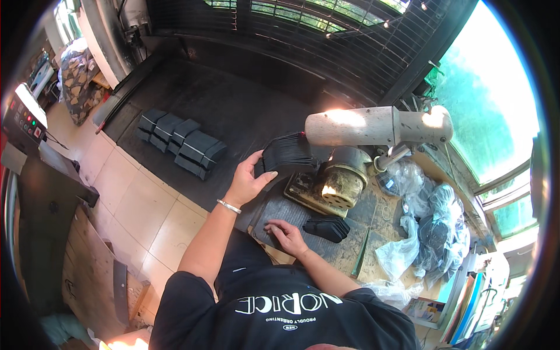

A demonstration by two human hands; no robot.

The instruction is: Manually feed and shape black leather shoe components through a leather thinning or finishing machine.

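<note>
Stacks of black pieces (181, 142) lie in an angled row at the left of the dark worktop (233, 99), a pale line running across several of them, well apart from either hand. Next along comes the person's left hand (249, 179), a silver bracelet (228, 206) at its wrist, closed round the left end of a fanned bundle (289, 154), thumb on the near side. That bundle is out beyond the fingers to the right, its length running roughly left to right, its far end by the tip of the pale cylinder (353, 127); the right hand is nearer the body and not touching it. It looks matt black, many thin layers pressed together, edges showing as fine ridges. Below, the right hand (287, 236) has its fingers loosely bent and pointing left; I can't tell whether anything is pinched there. Just right of it sits a smaller black stack (328, 228), spread slightly, in front of the grimy round-bodied machine (344, 181). Clear plastic bags (434, 219) heap up farthest right.
</note>
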